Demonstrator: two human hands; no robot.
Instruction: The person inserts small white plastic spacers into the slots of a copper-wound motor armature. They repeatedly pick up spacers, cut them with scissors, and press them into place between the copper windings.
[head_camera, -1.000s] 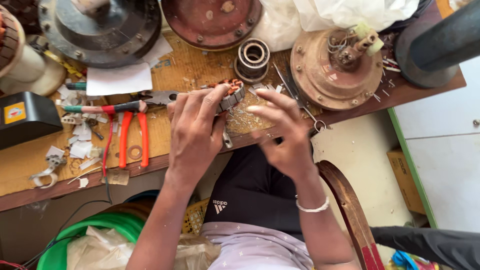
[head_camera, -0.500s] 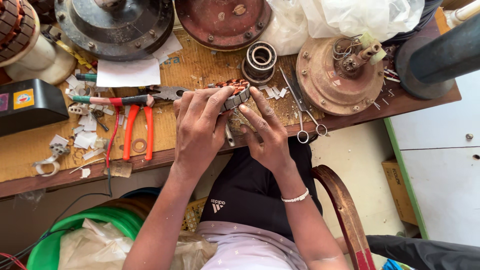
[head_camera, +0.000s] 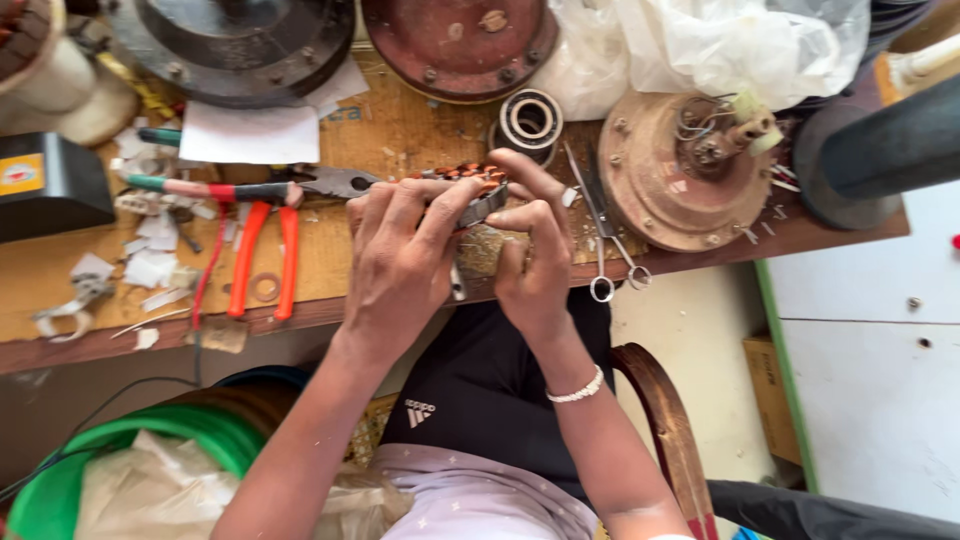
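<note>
Cluttered wooden desk (head_camera: 400, 130), left hand (head_camera: 400, 265) and right hand (head_camera: 535, 255) both closed in a grip on a copper-wound stator (head_camera: 470, 185), orange pliers (head_camera: 265, 255) alongside, scissors (head_camera: 605, 235) just right.

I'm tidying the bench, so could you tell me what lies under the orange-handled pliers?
The orange-handled pliers lie on the wooden bench, with a small ring showing between the handles. What is beneath their jaw end cannot be seen; a second tool crosses it.

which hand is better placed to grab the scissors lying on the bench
Right, most likely. The right hand sits just beside the scissors, whose handle loops lie near its fingers. The left hand is farther off and wraps the copper-wound stator; both hands are gripping it now.
</note>
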